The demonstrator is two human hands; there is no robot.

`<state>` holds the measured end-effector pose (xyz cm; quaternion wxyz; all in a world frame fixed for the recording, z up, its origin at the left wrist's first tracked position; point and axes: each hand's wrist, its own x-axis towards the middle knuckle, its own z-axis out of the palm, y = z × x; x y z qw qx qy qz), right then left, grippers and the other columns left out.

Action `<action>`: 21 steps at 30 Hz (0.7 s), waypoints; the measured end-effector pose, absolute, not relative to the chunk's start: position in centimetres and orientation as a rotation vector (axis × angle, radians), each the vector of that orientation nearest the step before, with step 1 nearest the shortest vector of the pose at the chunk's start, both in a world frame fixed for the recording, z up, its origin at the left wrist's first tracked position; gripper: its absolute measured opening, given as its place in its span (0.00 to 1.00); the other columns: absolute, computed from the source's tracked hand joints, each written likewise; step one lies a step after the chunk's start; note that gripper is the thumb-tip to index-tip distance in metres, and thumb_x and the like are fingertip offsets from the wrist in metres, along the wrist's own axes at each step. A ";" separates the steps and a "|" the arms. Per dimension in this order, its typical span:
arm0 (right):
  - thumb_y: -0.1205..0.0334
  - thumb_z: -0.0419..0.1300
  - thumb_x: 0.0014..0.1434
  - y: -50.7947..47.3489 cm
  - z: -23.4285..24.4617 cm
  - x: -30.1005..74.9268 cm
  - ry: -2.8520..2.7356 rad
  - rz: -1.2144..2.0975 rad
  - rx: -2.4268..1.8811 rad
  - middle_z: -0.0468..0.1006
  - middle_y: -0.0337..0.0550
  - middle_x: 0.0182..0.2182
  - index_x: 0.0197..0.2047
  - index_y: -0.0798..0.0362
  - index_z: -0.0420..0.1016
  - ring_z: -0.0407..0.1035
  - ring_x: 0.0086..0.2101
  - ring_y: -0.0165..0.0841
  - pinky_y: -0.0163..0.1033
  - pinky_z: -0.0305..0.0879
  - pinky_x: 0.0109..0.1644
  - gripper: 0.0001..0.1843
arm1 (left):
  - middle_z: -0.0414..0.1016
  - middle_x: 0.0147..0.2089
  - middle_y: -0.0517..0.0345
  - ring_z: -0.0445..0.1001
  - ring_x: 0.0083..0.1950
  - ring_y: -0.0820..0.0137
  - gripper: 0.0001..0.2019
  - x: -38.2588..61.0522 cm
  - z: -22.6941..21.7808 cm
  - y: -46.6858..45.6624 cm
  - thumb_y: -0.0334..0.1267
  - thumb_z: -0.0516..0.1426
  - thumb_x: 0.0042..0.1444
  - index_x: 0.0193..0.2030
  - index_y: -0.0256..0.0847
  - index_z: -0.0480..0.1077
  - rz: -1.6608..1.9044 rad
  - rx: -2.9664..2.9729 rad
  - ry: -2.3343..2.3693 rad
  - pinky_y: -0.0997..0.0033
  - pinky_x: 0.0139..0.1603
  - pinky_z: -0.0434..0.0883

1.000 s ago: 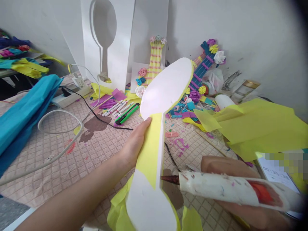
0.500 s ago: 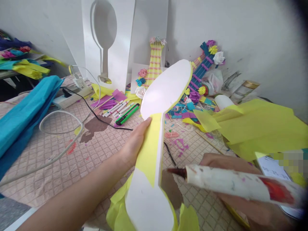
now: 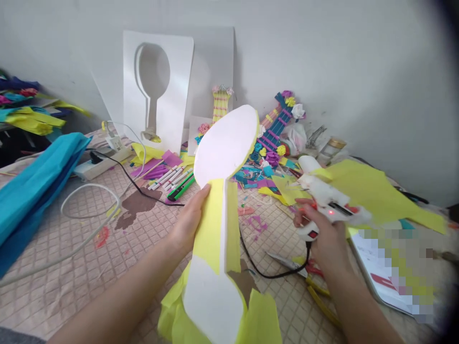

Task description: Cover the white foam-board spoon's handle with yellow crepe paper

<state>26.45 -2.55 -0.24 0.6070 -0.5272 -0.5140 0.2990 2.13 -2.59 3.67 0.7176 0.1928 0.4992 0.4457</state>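
My left hand (image 3: pixel 191 215) grips the narrow middle of a white foam board cutout (image 3: pixel 227 148), thumb on its front. The cutout has rounded ends and is tilted. Yellow crepe paper (image 3: pixel 211 224) covers the front of its neck. A yellow flap (image 3: pixel 233 229) stands out along the neck's right edge, and loose yellow paper hangs around the lower end. To the right, apart from the cutout, my right hand (image 3: pixel 328 239) is closed around a white hot glue gun (image 3: pixel 322 193) with a lit red light and black cord. Its nozzle end points left.
Scissors (image 3: pixel 287 260) lie below the glue gun's cord, beside a phone (image 3: pixel 376 272). A green box cutter (image 3: pixel 181 187) and several markers (image 3: pixel 167 177) lie left of the cutout. Decorated paper guitars (image 3: pixel 278 126) and a foam board with a cut-out (image 3: pixel 179 71) lean at the back.
The glue gun has moved from close in front of the camera to farther back on the right. The yellow flap now shows beside the neck. My left hand keeps its grip.
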 end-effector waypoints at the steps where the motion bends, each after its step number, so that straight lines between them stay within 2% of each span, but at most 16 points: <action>1: 0.56 0.57 0.51 -2.2 -0.3 26.4 -1.136 0.740 -1.233 0.64 0.33 0.17 0.35 0.54 0.71 0.60 0.20 0.27 0.35 0.57 0.25 0.12 | 0.74 0.20 0.54 0.71 0.18 0.66 0.18 2.1 3.8 -2.6 0.51 0.51 0.52 0.38 0.37 0.69 0.993 0.433 1.096 0.69 0.21 0.69; 4: 0.54 0.59 0.49 -1.3 -0.2 25.9 -1.069 0.848 -1.289 0.63 0.32 0.15 0.35 0.57 0.71 0.58 0.18 0.26 0.33 0.54 0.22 0.14 | 0.74 0.20 0.54 0.71 0.18 0.66 0.18 1.8 4.0 -2.7 0.50 0.51 0.53 0.39 0.37 0.69 1.017 0.459 1.071 0.68 0.21 0.69; 9: 0.58 0.64 0.47 0.7 0.0 23.4 -1.120 1.070 -1.443 0.67 0.35 0.17 0.27 0.58 0.69 0.59 0.17 0.25 0.32 0.56 0.21 0.12 | 0.73 0.20 0.57 0.71 0.18 0.67 0.16 1.2 4.4 -2.7 0.48 0.51 0.53 0.41 0.38 0.68 1.091 0.489 1.066 0.71 0.20 0.68; 12: 0.59 0.58 0.55 2.2 -0.3 21.2 -1.173 1.221 -1.526 0.71 0.38 0.26 0.34 0.59 0.69 0.65 0.23 0.25 0.33 0.64 0.26 0.10 | 0.73 0.21 0.57 0.71 0.18 0.68 0.16 0.8 4.8 -2.7 0.47 0.52 0.53 0.39 0.37 0.69 1.138 0.494 1.058 0.72 0.21 0.69; 16: 0.59 0.53 0.59 4.0 -1.2 18.4 -1.247 1.360 -1.584 0.70 0.45 0.43 0.47 0.56 0.66 0.69 0.38 0.32 0.43 0.68 0.39 0.14 | 0.74 0.21 0.56 0.70 0.17 0.69 0.15 0.7 5.4 -2.7 0.46 0.52 0.54 0.38 0.36 0.70 1.215 0.464 1.077 0.72 0.20 0.69; 21: 0.58 0.54 0.59 4.8 -2.4 16.2 -1.380 1.405 -1.580 0.69 0.46 0.45 0.49 0.55 0.65 0.68 0.41 0.34 0.45 0.67 0.42 0.16 | 0.72 0.18 0.56 0.69 0.15 0.68 0.17 0.4 5.7 -3.0 0.47 0.50 0.54 0.37 0.35 0.70 1.197 0.459 1.081 0.70 0.17 0.68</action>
